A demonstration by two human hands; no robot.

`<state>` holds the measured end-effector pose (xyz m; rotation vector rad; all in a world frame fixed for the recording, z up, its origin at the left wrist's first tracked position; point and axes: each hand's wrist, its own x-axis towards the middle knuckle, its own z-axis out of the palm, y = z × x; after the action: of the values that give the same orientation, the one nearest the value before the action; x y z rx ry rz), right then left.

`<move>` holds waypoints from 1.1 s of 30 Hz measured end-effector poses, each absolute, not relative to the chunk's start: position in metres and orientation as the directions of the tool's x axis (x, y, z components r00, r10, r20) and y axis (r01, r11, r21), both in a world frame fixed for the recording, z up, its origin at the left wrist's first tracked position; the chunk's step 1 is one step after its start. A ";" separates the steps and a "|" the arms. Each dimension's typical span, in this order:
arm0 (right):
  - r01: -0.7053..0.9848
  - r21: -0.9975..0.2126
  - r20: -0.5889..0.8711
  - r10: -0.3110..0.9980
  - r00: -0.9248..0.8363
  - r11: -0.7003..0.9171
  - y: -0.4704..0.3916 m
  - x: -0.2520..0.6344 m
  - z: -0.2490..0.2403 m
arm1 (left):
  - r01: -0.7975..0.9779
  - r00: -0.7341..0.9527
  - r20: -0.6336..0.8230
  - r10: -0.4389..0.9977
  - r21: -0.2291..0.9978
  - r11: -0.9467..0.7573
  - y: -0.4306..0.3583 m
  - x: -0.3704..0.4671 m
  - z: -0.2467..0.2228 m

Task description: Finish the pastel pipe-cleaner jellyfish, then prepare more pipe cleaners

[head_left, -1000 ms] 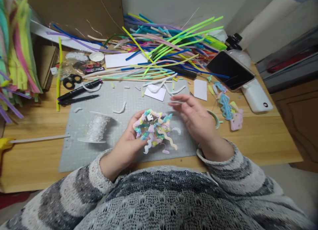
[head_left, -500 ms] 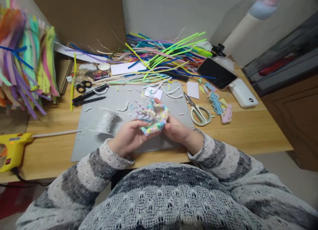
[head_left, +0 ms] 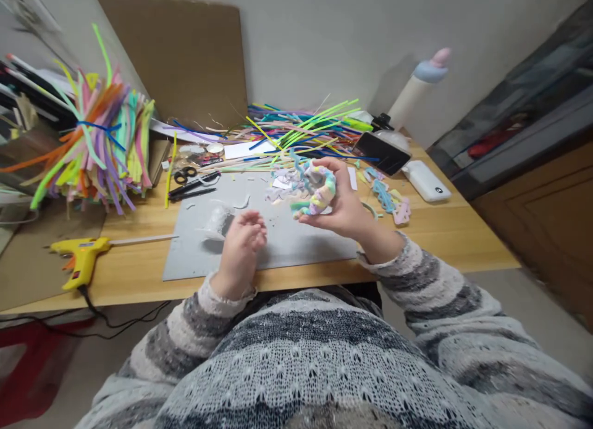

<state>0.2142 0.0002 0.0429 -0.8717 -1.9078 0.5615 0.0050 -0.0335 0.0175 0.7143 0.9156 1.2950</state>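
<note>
My right hand grips a pastel ring of twisted pipe cleaners, raised above the mat. Wavy lilac, cream and blue strands trail from its left side. My left hand is away from the ring, with its fingers loosely bent and nothing visible in them. Just left of that hand, a spool of white fuzzy trim lies on the grey cutting mat. My right hand partly hides the scissors.
A yellow glue gun lies at the left, its cord hanging off the table. Bundled pipe cleaners stand behind it. Loose pipe cleaners pile up at the back. A phone and a white power bank are at the right.
My left hand has let go of the pipe-cleaner ring and moved left. The right hand has lifted and tilted the ring up. The camera view has shifted, showing more of the left side.
</note>
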 end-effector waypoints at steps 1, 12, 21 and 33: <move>0.377 -0.620 0.588 0.725 -0.358 0.689 0.000 0.221 0.053 | -0.403 -0.123 -0.001 0.992 0.914 -0.049 -0.038 0.005 0.019; 0.559 -0.055 0.520 0.502 -0.691 0.827 -0.014 0.226 0.140 | 0.334 -0.178 0.609 0.773 0.777 -0.534 -0.050 0.029 0.065; 0.589 -0.023 0.493 0.521 -0.696 0.808 -0.029 0.217 0.150 | 0.246 -0.266 0.504 0.822 0.860 -0.447 -0.048 0.038 0.054; 0.536 -0.071 0.513 0.491 -0.704 0.842 -0.034 0.212 0.152 | -0.077 -0.099 0.490 0.866 0.864 -0.498 -0.051 0.021 0.041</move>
<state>0.2119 -0.0336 0.1518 -0.7519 -2.4907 -0.1132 0.0211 -0.0508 0.0405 1.4595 0.8976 1.6874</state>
